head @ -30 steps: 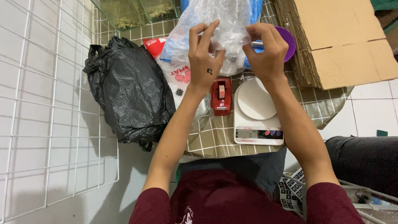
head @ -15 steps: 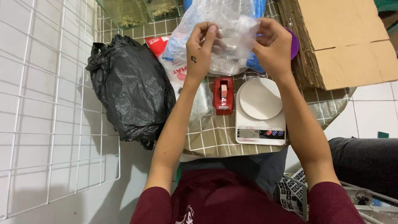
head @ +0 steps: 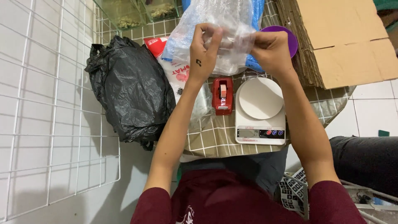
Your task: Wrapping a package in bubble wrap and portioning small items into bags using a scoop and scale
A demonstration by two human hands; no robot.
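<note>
- Nearest to the person, a white kitchen scale and a red tape dispenser sit side by side on the checked tablecloth.
- Above them, the left hand and right hand pinch a clear plastic bag between thumbs and fingers; it seems the wrapping step, and taping would need one hand free.
- Left lies a black bag, beside a red-and-white packet.
- Farther right, brown cardboard and a purple lid.

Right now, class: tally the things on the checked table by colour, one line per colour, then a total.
Black: 1, plastic bag
Red: 1, tape dispenser
White: 1, kitchen scale
Purple: 1, round lid
Brown: 1, cardboard
Clear: 1, bubble wrap
Total: 6
</note>
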